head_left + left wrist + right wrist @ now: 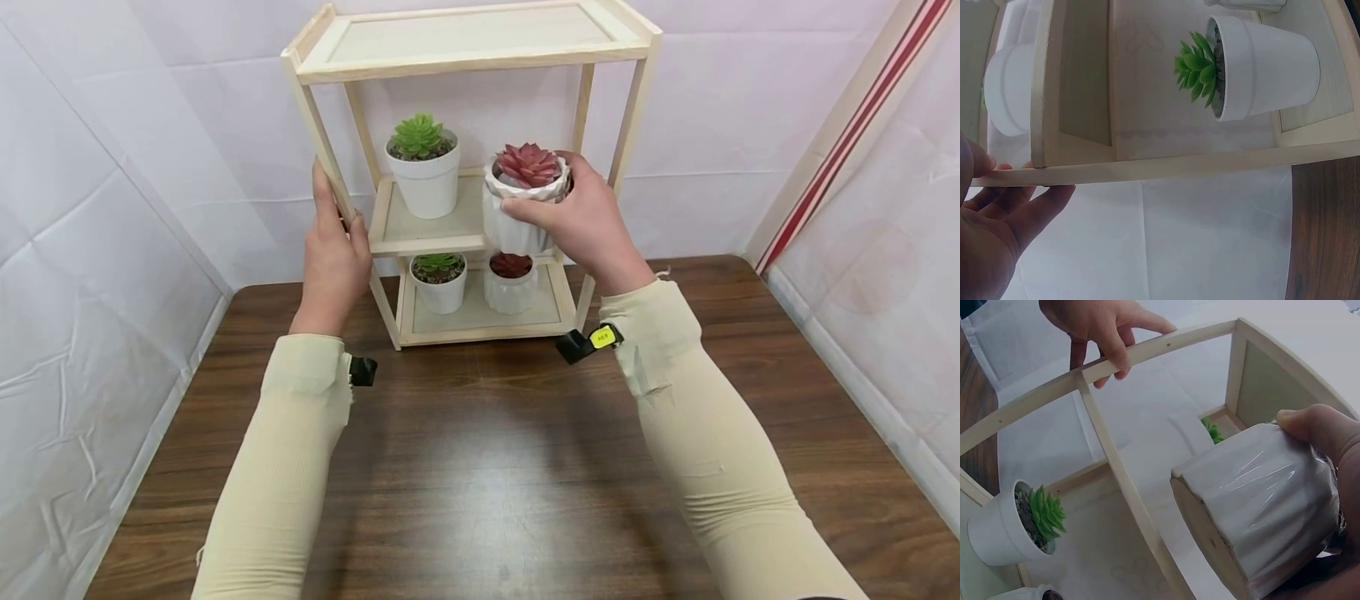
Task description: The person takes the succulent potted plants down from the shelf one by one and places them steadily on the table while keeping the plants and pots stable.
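Observation:
My right hand (592, 225) grips a white fluted pot (517, 218) with a red succulent (528, 165), thumb on the near side of its rim. The pot is held tilted at the front of the middle shelf, its underside showing in the right wrist view. My left hand (335, 250) holds the left front post of a pale wooden rack (472, 65), thumb and fingers on opposite sides of the wood. On the middle shelf, left of the held pot, stands a white pot (427, 185) with a green succulent (417, 136).
The bottom shelf bears a smaller green-succulent pot (441, 293) and a white pot (512, 292) with a dark red succulent. The rack stands at the back of a brown wooden table (480, 467). White sheeting (697, 125) hangs behind and at both sides.

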`<state>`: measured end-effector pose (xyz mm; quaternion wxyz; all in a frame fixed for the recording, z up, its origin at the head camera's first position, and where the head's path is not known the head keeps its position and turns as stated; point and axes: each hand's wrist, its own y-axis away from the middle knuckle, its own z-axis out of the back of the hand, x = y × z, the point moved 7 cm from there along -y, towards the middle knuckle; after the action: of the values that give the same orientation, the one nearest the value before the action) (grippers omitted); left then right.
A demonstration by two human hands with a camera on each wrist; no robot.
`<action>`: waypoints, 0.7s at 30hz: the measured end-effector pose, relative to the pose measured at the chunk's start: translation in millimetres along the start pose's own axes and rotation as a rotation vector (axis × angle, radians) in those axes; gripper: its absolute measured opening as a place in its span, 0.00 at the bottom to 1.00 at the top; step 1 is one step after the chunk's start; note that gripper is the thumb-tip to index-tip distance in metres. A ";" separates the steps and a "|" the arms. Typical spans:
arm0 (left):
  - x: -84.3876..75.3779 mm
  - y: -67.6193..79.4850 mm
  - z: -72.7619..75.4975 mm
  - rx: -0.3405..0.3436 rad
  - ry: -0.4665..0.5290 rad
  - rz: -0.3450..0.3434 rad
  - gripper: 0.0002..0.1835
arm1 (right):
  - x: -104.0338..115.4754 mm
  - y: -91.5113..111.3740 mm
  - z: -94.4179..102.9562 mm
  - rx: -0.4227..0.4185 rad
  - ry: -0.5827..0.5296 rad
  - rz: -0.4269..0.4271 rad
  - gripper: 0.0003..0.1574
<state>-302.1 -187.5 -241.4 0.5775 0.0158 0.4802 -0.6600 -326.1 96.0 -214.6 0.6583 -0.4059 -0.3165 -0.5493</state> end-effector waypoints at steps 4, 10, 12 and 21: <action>-0.9 0.4 0.4 -0.004 0.000 -0.007 0.37 | 1.2 2.9 0.7 0.007 0.011 0.010 0.55; -2.9 1.4 1.0 -0.013 0.005 -0.022 0.37 | 0.6 7.8 1.4 0.028 0.001 0.009 0.54; -3.3 1.4 1.3 -0.012 0.006 -0.021 0.37 | 1.2 9.9 1.6 0.037 -0.020 0.004 0.54; -5.1 1.3 1.6 -0.009 0.009 -0.024 0.37 | 3.4 18.0 2.1 0.066 -0.053 0.016 0.53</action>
<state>-298.5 -184.6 -238.4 0.5676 0.0105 0.4860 -0.6645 -307.7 97.4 -214.1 0.6672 -0.4008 -0.3484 -0.5223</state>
